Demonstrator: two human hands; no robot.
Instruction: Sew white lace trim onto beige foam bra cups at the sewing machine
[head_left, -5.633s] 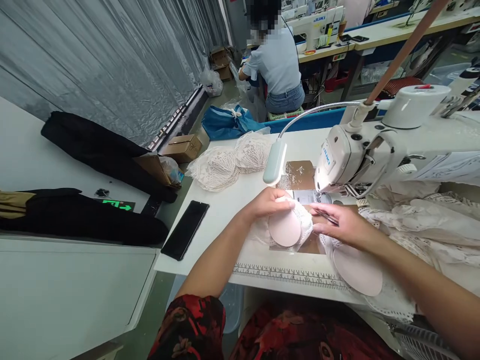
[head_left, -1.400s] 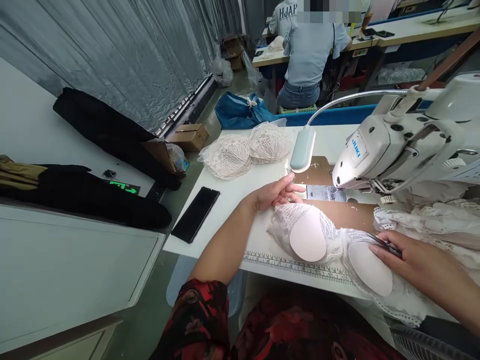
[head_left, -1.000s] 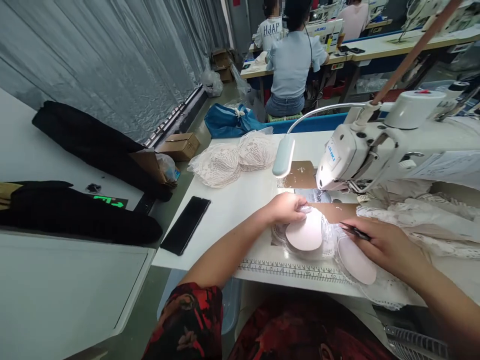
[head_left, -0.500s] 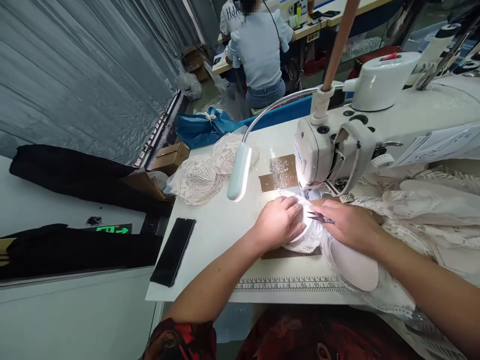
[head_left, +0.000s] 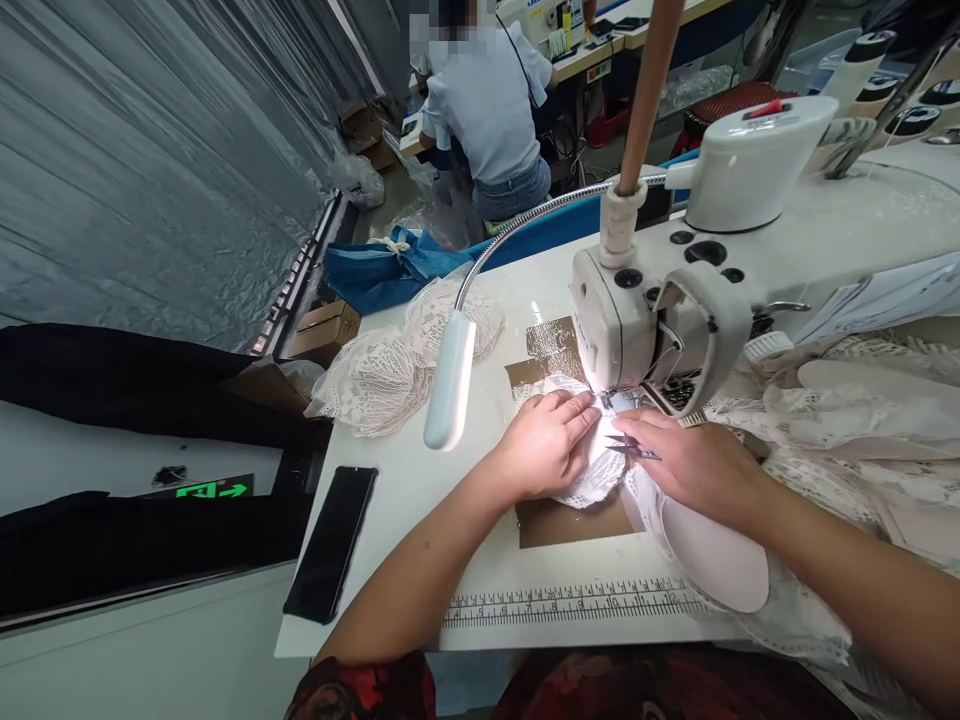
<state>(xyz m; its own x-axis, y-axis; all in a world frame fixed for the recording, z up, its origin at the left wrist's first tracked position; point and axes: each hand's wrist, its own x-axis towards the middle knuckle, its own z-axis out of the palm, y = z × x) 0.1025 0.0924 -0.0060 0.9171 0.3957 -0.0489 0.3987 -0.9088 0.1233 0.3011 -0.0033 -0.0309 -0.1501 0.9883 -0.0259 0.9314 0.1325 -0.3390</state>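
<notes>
A white lace cup piece (head_left: 592,482) lies under the needle area of a white sewing machine (head_left: 619,320), lit brightly. My left hand (head_left: 546,445) rests flat on this piece with its fingers stretched toward the needle, pressing it to the table. In my right hand (head_left: 690,455) are small thread snips (head_left: 631,449), their blades pointing left over the lace. The right fingertips also touch the cup piece near the presser foot, which is partly hidden. Beside the right wrist, a smooth pale cup (head_left: 716,555) with lace trim hangs toward the table's front edge.
More lace pieces lie heaped at right (head_left: 847,440), and a lace stack (head_left: 382,370) sits at left. A lamp (head_left: 452,385) on a bent neck, a black phone (head_left: 332,545) and a printed ruler (head_left: 570,603) are on the table (head_left: 405,520). A person (head_left: 491,120) sits ahead.
The lace piece has shifted and turned under my left hand, with more lace now showing left of the needle. Brown plate shows below it. The snips stay in my right hand; the view has tilted slightly.
</notes>
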